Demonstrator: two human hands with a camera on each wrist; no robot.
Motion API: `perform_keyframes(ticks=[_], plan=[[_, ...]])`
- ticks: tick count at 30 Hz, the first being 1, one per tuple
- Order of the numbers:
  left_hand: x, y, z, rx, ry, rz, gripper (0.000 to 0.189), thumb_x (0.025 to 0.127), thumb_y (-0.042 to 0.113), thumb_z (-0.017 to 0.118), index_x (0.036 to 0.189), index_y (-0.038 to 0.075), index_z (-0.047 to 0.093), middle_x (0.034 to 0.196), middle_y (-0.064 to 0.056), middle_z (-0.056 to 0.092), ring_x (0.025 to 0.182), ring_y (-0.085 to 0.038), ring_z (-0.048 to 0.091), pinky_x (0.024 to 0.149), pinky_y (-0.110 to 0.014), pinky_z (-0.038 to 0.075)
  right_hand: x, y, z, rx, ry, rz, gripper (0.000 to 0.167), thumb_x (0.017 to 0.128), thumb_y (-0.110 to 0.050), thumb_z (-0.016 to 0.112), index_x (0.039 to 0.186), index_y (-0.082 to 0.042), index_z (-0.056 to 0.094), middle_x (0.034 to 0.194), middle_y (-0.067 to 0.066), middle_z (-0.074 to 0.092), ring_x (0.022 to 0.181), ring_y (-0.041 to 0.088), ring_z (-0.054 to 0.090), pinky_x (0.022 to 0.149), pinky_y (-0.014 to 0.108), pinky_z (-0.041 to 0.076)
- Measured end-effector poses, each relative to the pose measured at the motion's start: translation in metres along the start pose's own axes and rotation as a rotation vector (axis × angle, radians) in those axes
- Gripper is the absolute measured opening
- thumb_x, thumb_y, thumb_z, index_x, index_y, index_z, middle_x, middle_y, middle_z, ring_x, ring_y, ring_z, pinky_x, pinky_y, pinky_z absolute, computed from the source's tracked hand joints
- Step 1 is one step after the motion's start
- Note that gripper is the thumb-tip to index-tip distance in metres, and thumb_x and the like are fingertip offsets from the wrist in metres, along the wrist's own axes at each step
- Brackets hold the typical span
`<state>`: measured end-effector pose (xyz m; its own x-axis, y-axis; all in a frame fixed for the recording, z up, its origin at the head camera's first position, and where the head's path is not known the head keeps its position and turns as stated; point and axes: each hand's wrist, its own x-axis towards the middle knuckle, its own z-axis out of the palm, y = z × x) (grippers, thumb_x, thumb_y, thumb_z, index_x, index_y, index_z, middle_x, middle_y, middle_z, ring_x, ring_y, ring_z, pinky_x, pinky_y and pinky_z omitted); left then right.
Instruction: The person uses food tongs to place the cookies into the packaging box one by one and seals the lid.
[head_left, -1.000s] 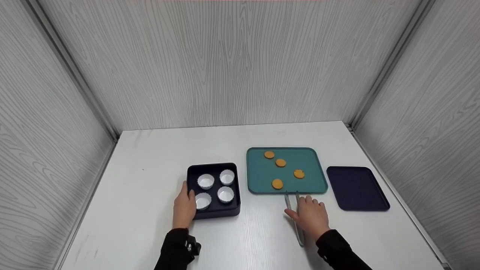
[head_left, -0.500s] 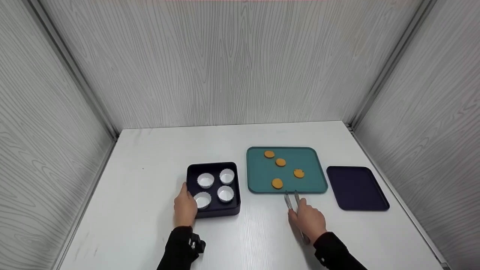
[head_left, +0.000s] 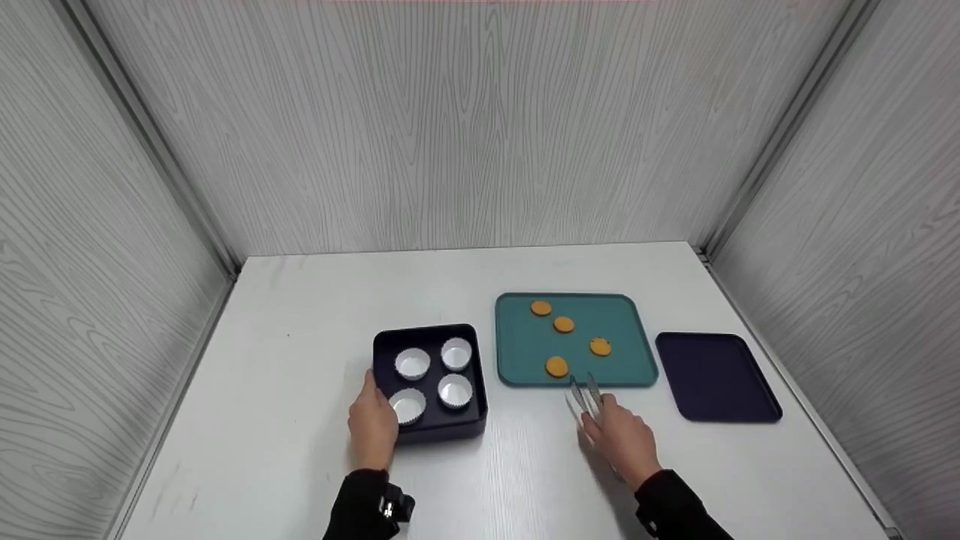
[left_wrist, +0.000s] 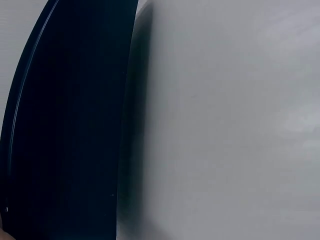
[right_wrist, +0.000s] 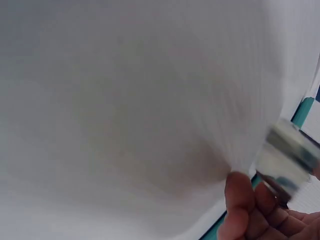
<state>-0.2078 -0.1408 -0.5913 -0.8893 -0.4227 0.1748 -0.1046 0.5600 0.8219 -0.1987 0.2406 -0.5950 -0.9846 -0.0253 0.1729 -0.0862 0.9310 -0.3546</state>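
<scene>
My left hand (head_left: 373,430) grips the left wall of a dark, square, deep-sided tin (head_left: 442,433), thumb over the rim. In the left wrist view that tin's dark side wall (left_wrist: 70,120) fills the left part. Several white fluted cupcake liners (head_left: 455,391) stand inside it. My right hand (head_left: 622,442) holds metal tongs (head_left: 592,389), their two tips apart at the front rim of a teal tray (head_left: 525,352). Several round orange-brown biscuits (head_left: 556,367) lie spread on this tray. The right wrist view shows curled fingers (right_wrist: 240,195) beside the blurred metal of the tongs.
A flat dark purple tray (head_left: 720,379) lies right of the teal one. Grey wood-grain panels (head_left: 480,135) enclose the white table (head_left: 300,315) at the back and both sides.
My right hand has gone from lying over the tongs to gripping them, and their tips have moved slightly forward over the teal tray's rim. The tin has shifted slightly under my left hand.
</scene>
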Motion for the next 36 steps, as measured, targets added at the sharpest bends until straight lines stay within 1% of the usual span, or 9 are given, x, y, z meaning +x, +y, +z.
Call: perform_keyframes(ticks=[3,8,12,20,23,26,31,34,36], plan=[[-0.008,0.004,-0.003,-0.009,-0.009,0.000,0.043,0.107,0.001,0.039,0.148,-0.009,0.045,0.138,-0.032,0.056,0.119,-0.048,0.061,0.099,-0.057,0.052,0.000,0.000,-0.005,0.030,0.047,-0.035,0.029,0.097,-0.027,0.071,0.106,-0.002,0.062,0.076,0.010,0.066,0.059,0.032,0.064,0.048,0.046,0.051],[-0.023,0.010,-0.005,-0.023,-0.042,-0.007,0.043,0.107,0.001,0.040,0.149,-0.010,0.044,0.142,-0.031,0.053,0.124,-0.047,0.059,0.103,-0.056,0.051,0.004,0.002,-0.012,0.037,0.074,-0.057,0.043,0.099,-0.029,0.070,0.126,0.002,0.061,0.097,0.019,0.069,0.070,0.041,0.068,0.058,0.052,0.057],[-0.037,0.013,-0.004,-0.035,-0.061,-0.022,0.044,0.107,0.002,0.040,0.149,-0.009,0.044,0.144,-0.030,0.052,0.127,-0.046,0.057,0.106,-0.056,0.049,0.008,0.006,-0.015,0.015,0.087,-0.076,0.047,0.099,-0.029,0.069,0.131,0.005,0.061,0.105,0.024,0.070,0.072,0.042,0.069,0.060,0.054,0.058],[-0.064,0.018,0.002,-0.048,-0.090,-0.030,0.044,0.108,0.003,0.042,0.150,-0.008,0.044,0.145,-0.029,0.052,0.130,-0.044,0.055,0.109,-0.054,0.047,0.021,0.011,-0.023,-0.008,0.106,-0.148,0.048,0.098,-0.027,0.072,0.130,0.008,0.062,0.074,0.018,0.068,0.055,0.030,0.063,0.048,0.045,0.054],[-0.073,0.020,0.005,-0.056,-0.083,-0.030,0.044,0.107,0.003,0.043,0.150,-0.008,0.044,0.143,-0.029,0.053,0.129,-0.044,0.056,0.108,-0.054,0.048,0.028,0.011,-0.028,0.010,0.074,-0.148,0.048,0.097,-0.026,0.072,0.130,0.008,0.062,0.061,0.013,0.062,0.046,0.024,0.058,0.043,0.040,0.050],[-0.079,0.021,0.008,-0.061,-0.079,-0.032,0.044,0.107,0.004,0.044,0.150,-0.008,0.045,0.144,-0.028,0.054,0.130,-0.043,0.056,0.108,-0.054,0.048,0.035,0.010,-0.032,0.028,0.011,-0.128,0.046,0.097,-0.023,0.071,0.130,0.007,0.062,0.050,0.004,0.051,0.041,0.014,0.047,0.040,0.032,0.040],[-0.089,0.023,0.012,-0.050,-0.092,-0.062,0.045,0.108,0.007,0.044,0.151,-0.004,0.045,0.146,-0.024,0.054,0.130,-0.041,0.056,0.106,-0.054,0.049,0.045,0.009,-0.037,0.067,-0.103,-0.103,0.048,0.094,-0.017,0.069,0.134,0.008,0.059,0.047,-0.002,0.045,0.042,0.008,0.033,0.042,0.026,0.027],[-0.094,0.024,0.015,-0.057,-0.090,-0.062,0.045,0.108,0.007,0.044,0.151,-0.004,0.045,0.145,-0.025,0.055,0.129,-0.041,0.057,0.104,-0.054,0.051,0.049,0.009,-0.037,0.076,-0.163,-0.103,0.052,0.093,-0.016,0.068,0.138,0.008,0.057,0.049,-0.002,0.048,0.043,0.008,0.034,0.043,0.026,0.031],[-0.097,0.024,0.016,-0.064,-0.082,-0.061,0.045,0.107,0.006,0.045,0.151,-0.004,0.045,0.143,-0.025,0.056,0.127,-0.041,0.059,0.103,-0.055,0.052,0.052,0.010,-0.036,0.078,-0.192,-0.113,0.052,0.094,-0.017,0.068,0.139,0.007,0.056,0.053,0.000,0.055,0.046,0.009,0.042,0.046,0.029,0.039]])
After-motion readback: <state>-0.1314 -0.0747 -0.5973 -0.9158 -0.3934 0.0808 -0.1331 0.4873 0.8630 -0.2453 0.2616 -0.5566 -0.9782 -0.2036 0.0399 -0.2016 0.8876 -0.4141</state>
